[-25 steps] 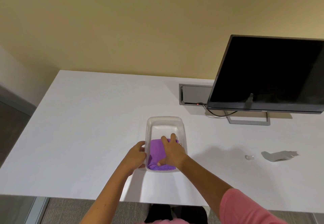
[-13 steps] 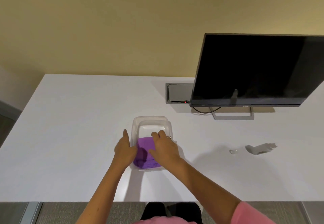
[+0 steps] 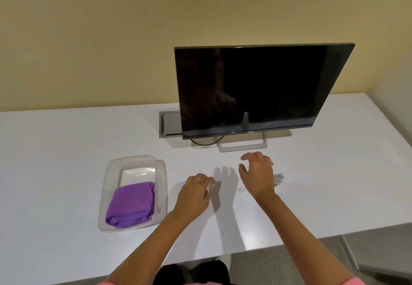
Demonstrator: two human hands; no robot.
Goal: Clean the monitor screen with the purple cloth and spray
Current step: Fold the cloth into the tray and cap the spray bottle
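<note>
A folded purple cloth (image 3: 131,204) lies in the near end of a clear plastic tray (image 3: 160,173) on the white desk. The black monitor (image 3: 256,88) stands behind, its screen dark. My left hand (image 3: 194,195) hovers over the desk right of the tray, fingers loosely curled and holding nothing. My right hand (image 3: 258,173) is raised in front of the monitor stand with its fingers spread and bent, empty. It covers most of the clear spray bottle (image 3: 278,178), of which only an end shows at its right. A small clear cap (image 3: 242,188) lies by that wrist.
A grey cable hatch (image 3: 169,124) is set into the desk behind the monitor's left side, and a dark cable (image 3: 205,143) loops by the grey stand (image 3: 243,145). The desk's front edge runs close to me; its right edge is beyond the monitor.
Both hands have left the tray and cloth and moved right to the area in front of the monitor. The view has swung right, so the tray now sits at my left.
</note>
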